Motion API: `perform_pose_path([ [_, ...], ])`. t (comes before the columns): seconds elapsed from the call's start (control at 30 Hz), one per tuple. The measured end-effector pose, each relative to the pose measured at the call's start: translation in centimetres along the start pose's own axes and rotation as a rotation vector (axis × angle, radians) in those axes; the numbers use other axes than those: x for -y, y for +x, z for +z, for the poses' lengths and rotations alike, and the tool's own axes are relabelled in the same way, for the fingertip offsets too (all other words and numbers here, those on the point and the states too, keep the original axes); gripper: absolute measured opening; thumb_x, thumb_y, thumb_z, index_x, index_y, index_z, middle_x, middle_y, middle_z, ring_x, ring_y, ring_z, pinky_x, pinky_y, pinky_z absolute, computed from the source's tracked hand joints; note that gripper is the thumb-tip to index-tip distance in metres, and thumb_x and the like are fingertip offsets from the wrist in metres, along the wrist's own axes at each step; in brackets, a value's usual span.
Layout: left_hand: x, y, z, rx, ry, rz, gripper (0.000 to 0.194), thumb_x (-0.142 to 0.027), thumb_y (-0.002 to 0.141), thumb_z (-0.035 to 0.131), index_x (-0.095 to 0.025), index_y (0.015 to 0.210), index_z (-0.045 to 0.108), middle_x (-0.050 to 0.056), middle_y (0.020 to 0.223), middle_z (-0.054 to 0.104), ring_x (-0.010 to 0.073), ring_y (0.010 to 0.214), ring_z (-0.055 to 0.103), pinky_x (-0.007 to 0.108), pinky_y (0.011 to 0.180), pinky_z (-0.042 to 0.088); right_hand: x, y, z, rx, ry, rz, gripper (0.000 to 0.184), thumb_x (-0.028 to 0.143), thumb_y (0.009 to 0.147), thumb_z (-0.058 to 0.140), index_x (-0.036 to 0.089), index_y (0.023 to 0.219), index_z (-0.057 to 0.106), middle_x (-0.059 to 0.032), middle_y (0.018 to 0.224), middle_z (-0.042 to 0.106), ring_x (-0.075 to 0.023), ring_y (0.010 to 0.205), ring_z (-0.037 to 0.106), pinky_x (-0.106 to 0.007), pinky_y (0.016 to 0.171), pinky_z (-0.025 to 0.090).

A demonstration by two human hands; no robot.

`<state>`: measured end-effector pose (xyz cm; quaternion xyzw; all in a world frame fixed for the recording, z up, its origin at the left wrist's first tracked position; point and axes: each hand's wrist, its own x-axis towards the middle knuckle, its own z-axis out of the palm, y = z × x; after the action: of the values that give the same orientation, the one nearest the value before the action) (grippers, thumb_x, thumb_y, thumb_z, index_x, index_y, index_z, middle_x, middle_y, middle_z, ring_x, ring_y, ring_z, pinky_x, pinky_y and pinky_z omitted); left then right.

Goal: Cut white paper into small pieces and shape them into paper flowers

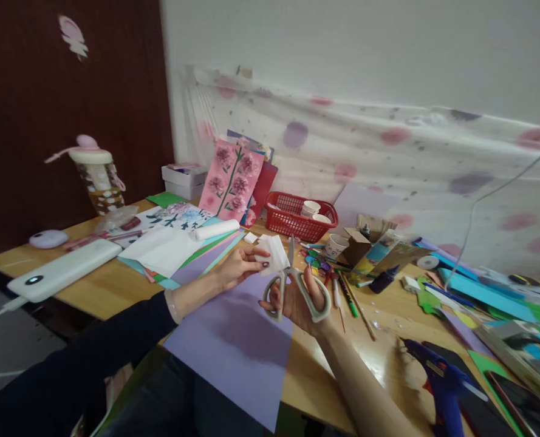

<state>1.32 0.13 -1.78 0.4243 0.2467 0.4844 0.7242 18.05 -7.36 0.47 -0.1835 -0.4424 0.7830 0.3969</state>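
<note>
My left hand (pixel 239 267) pinches a small folded piece of white paper or tissue (pixel 273 252) between thumb and fingers. In my right hand (pixel 299 303) is a pair of scissors (pixel 316 298) with pale handles, thumb and fingers through the loops. The scissor blades are parted and point away from me, right at the edge of the white piece; whether they touch it I cannot tell. Both hands are above a sheet of purple paper (pixel 233 358) that hangs over the table's front edge. Small white pieces (pixel 250 238) lie just beyond my left hand.
A red basket (pixel 292 226) with paper cups stands behind. Brushes and markers (pixel 348 297) lie right of my hands, a blue glue gun (pixel 440 379) nearer. At left are a white roll (pixel 217 230), a power bank (pixel 64 270) and a bottle (pixel 99 179).
</note>
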Motion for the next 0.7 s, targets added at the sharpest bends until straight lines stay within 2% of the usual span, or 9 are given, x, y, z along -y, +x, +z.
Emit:
perform_pose_path([
  [0.23,-0.22,-0.01,0.06,0.004,0.002,-0.018,0.029,-0.005,0.054,0.076,-0.013,0.081,0.069,0.002,0.067,0.069,0.0094,0.062,0.062,0.019,0.059,0.044,-0.09,0.0,-0.16,-0.065,-0.06,-0.025,0.06,0.073,0.076,0.039,0.018,0.058,0.056,-0.0014,0.059,0.05,-0.0122,0.053,0.045,-0.035,0.073,0.051],
  [0.5,-0.28,0.09,-0.12,0.009,0.008,-0.002,0.029,-0.006,0.056,0.076,-0.013,0.083,0.07,0.003,0.072,0.07,0.0089,0.064,0.062,0.019,0.06,0.044,-0.22,0.3,0.37,-0.195,-0.147,-0.023,0.06,0.076,0.065,0.052,0.017,0.055,0.058,0.0019,0.047,0.046,-0.0094,0.043,0.039,-0.033,0.062,0.054],
  [0.7,-0.2,0.26,-0.32,0.014,-0.004,0.003,0.03,-0.007,0.054,0.079,-0.013,0.082,0.07,0.002,0.073,0.07,0.0103,0.066,0.063,0.02,0.062,0.046,-0.53,0.42,0.47,-0.299,-0.207,-0.05,0.061,0.075,0.067,0.051,0.016,0.051,0.054,0.0028,0.045,0.044,-0.0077,0.04,0.039,-0.031,0.06,0.055],
])
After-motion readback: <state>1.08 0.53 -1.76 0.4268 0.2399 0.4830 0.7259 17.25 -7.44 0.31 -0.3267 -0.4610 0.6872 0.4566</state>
